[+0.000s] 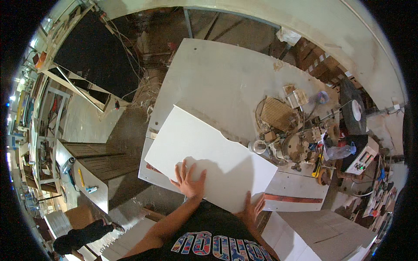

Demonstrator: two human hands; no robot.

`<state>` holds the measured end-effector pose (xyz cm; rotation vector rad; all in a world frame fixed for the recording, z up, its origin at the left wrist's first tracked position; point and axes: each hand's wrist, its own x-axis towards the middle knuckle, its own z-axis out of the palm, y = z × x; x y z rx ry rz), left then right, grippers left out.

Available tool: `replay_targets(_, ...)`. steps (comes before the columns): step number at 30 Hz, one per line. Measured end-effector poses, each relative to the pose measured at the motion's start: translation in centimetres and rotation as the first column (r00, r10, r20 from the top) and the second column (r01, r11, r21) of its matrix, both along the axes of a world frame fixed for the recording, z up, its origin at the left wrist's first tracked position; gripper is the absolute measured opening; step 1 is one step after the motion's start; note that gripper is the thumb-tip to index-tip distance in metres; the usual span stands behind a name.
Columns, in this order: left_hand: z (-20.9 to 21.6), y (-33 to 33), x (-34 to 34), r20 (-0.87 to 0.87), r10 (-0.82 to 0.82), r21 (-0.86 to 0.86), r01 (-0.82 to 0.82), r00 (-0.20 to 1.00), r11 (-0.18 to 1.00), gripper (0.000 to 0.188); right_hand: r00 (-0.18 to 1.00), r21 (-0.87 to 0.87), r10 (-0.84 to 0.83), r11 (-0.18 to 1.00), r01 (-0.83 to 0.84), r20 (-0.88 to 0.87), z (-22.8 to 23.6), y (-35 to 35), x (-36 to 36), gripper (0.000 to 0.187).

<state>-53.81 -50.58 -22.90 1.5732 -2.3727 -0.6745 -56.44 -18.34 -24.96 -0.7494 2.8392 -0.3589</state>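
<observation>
A large white panel with a notch cut in its far edge lies tilted across the grey machine table in front of me. My left hand rests flat on the panel near its close edge, fingers spread. At the panel's near right corner is my right hand, fingers stretched out and thumb apart, touching the edge. Some of the right fingers' undersides are hidden. Just beyond the panel's right part stands a dusty cutting machine head with a pale round hose opening.
Stacked white panels stand at the lower right. A control box, a plastic bottle and a yellow-handled tool sit right of the machine. To the left, a side table carries a drill. Another person is at the lower left.
</observation>
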Motion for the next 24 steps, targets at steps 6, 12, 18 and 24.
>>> replay_targets(6,-1.2,-5.7,1.8,-0.034,0.094,-0.068,-0.096,0.995,0.993,0.077,0.998,0.032,0.037,0.999,-0.038,0.041,0.0,-2.6,-0.4,0.14)
replay_targets(12,-3.0,-14.3,5.4,-0.015,0.146,-0.13,-0.147,0.989,0.981,0.098,0.99,0.06,0.079,0.994,-0.086,0.113,-0.3,-4.9,-1.1,0.147)
replay_targets(18,-2.6,-25.1,9.6,-0.044,0.255,-0.158,-0.259,0.966,0.953,0.104,0.987,0.002,0.139,0.99,-0.139,0.083,-0.6,-7.2,-0.8,0.153)
replay_targets(24,0.0,-30.8,12.7,0.124,0.221,0.138,-0.237,0.967,0.962,0.095,0.979,0.024,0.182,0.982,-0.185,0.09,-0.1,-9.8,-0.4,0.151)
